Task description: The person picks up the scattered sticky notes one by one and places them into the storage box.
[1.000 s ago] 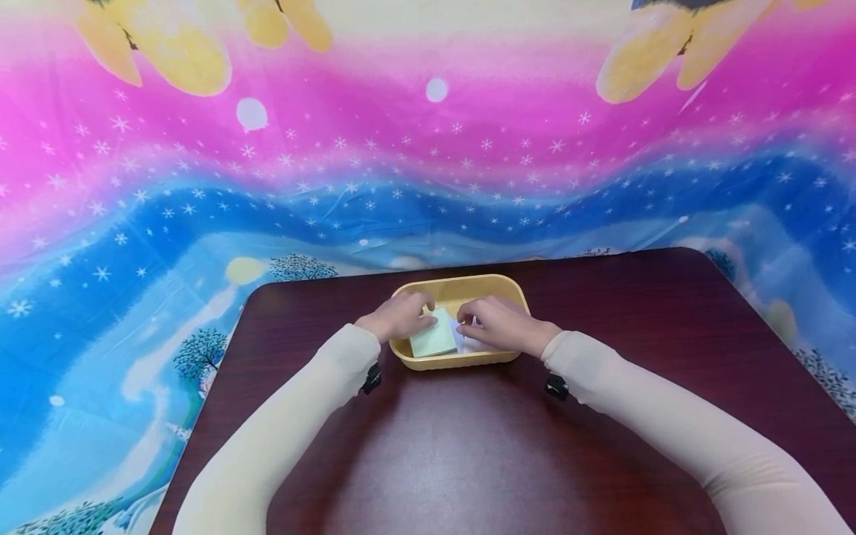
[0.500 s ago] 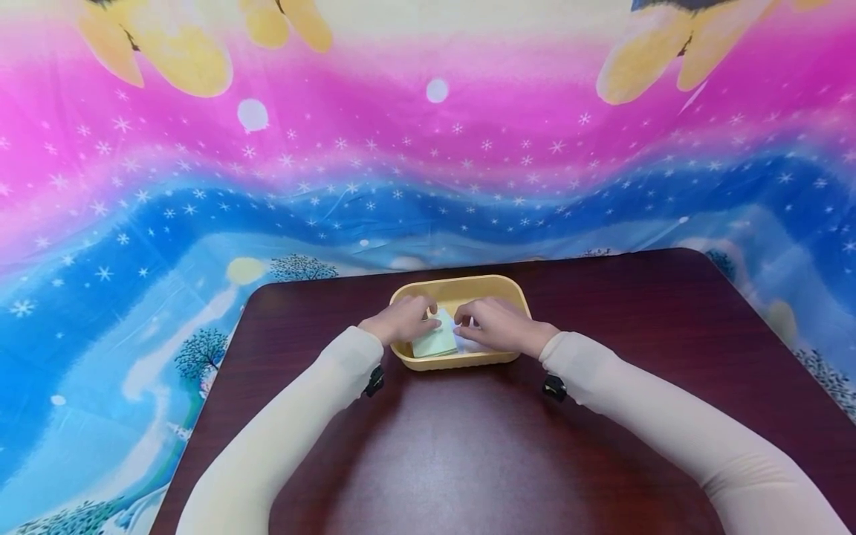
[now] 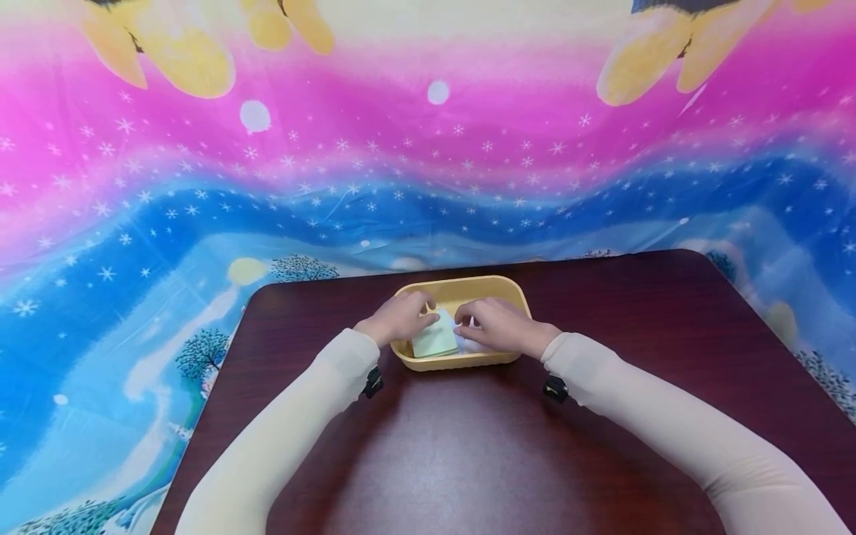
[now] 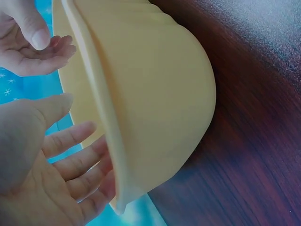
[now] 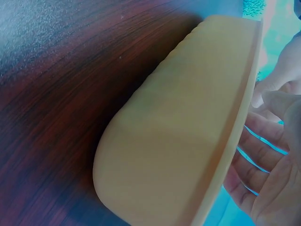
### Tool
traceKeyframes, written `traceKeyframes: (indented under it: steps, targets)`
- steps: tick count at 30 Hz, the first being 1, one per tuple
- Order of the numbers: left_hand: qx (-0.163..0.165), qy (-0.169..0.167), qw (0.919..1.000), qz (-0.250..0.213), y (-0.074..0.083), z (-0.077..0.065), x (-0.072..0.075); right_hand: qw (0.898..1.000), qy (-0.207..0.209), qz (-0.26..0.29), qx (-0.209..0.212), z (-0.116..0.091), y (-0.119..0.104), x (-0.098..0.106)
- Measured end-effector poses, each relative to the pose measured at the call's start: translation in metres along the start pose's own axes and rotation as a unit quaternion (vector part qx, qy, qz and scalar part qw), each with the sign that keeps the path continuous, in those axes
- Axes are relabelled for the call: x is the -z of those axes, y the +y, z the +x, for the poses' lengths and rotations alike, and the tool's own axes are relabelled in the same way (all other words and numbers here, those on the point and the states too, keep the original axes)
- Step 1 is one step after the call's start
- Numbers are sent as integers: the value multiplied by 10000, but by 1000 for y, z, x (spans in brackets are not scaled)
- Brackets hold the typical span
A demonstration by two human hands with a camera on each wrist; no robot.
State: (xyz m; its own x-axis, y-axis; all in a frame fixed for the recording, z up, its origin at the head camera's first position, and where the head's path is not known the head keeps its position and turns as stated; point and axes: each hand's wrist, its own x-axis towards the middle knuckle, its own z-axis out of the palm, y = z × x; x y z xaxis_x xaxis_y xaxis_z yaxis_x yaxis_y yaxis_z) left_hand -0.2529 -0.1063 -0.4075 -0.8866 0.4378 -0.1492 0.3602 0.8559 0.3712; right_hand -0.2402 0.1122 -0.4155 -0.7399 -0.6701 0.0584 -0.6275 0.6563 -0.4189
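A yellow plastic basket (image 3: 461, 363) stands on the table, with a pale green paper pad (image 3: 436, 338) and a pale lavender piece (image 3: 461, 344) inside it, the latter mostly hidden by a hand. My left hand (image 3: 399, 318) hovers over the basket's left end beside the pad, fingers loosely bent and apart from the thumb. Over the right part is my right hand (image 3: 498, 325), its fingertips near the lavender piece and its fingers relaxed. The left wrist view shows nothing held in the left hand (image 4: 56, 165). The basket wall (image 5: 160, 127) hides what lies under the right fingertips.
The dark reddish-brown table (image 3: 455, 461) extends around the basket. Behind it hangs a printed cloth (image 3: 428, 171) with snowflakes and trees. Black wrist cameras (image 3: 556, 388) sit under both sleeves.
Both hands stay over the basket with only slight shifts. The basket and pad keep their places, while a little less of the lavender piece shows than one second ago.
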Motion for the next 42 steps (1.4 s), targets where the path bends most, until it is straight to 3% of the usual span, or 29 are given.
traceKeyframes:
  steps: [21,32,42]
  targets:
    - [-149,632,9977,-217,9,-17,9,9998,196,-44,9,-8,-6,7]
    - [79,883,9955,-344,15,-26,9,9994,344,24,5,-16,-11,11]
    - [33,1014,9939,-442,20,-37,8,9992,387,31,-58,-23,-16,12]
